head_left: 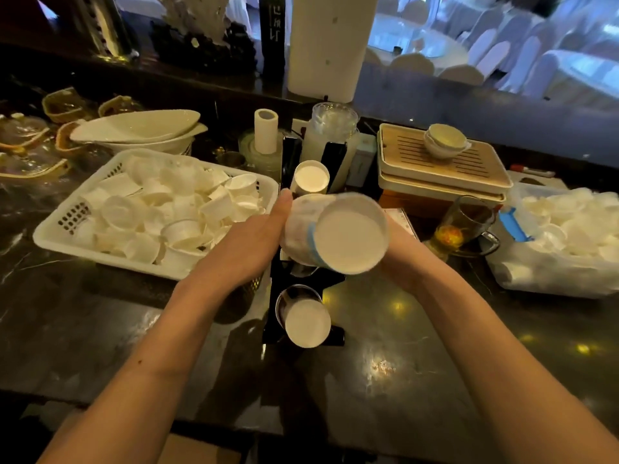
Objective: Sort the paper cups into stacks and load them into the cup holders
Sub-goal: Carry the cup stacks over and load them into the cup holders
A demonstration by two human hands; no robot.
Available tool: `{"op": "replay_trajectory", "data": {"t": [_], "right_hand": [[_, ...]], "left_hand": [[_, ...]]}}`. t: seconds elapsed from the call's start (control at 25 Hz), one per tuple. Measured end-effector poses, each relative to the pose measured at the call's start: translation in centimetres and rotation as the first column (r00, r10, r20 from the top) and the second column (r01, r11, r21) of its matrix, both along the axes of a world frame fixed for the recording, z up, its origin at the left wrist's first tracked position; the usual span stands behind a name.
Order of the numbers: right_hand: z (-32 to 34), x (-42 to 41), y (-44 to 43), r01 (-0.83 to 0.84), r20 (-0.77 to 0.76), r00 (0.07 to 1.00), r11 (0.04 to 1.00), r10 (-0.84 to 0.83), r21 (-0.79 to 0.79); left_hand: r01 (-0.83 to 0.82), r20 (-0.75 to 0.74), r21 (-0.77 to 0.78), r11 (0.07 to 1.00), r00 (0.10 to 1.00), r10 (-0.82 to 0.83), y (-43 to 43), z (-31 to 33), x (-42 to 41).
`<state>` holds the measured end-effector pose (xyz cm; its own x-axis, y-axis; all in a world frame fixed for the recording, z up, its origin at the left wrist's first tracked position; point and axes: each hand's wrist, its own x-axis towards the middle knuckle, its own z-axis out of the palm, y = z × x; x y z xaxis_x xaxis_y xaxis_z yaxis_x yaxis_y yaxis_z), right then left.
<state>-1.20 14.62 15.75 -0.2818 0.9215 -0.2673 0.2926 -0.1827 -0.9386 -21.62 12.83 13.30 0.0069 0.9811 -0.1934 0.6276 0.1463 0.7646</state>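
Both hands hold one stack of white paper cups (338,232), tilted so its flat bottom faces me. My left hand (254,236) grips its left side with the thumb up; my right hand (398,249) is behind its right side, mostly hidden. The stack hovers over the middle of a black cup holder rack (303,272). A loaded cup stack (310,179) sits in the rack's far slot and another cup stack (306,321) in the near slot. A white basket (67,236) at left holds several loose paper cups (174,209).
A clear bag of white cups (566,239) lies at right, with a glass mug of tea (465,226) beside it. Stacked tea trays (445,169) with bowls sit behind. White dishes (140,128), a paper roll (266,130) and a jar (330,132) stand at the back of the dark marble counter (402,363).
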Motion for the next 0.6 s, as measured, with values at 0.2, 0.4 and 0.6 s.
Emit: {"op": "replay_trajectory", "data": {"t": [0.2,0.4,0.6], "right_hand": [[-0.2,-0.8,1.3,0.059,0.267,0.96,0.994,-0.081,0.087],[-1.0,-0.4,1.0,0.061,0.319,0.945,0.998,-0.068,0.03],[-3.3,-0.6,2.1,0.054,0.405,0.914,0.995,-0.016,-0.081]], "left_hand": [[0.029,0.22,-0.038,0.999,0.975,-0.021,2.3,-1.1,-1.4],[0.089,0.283,-0.089,0.992,0.957,-0.061,3.1,-2.0,-0.9],[0.024,0.38,-0.236,0.971,0.922,0.069,4.2,-4.0,0.3]]}}
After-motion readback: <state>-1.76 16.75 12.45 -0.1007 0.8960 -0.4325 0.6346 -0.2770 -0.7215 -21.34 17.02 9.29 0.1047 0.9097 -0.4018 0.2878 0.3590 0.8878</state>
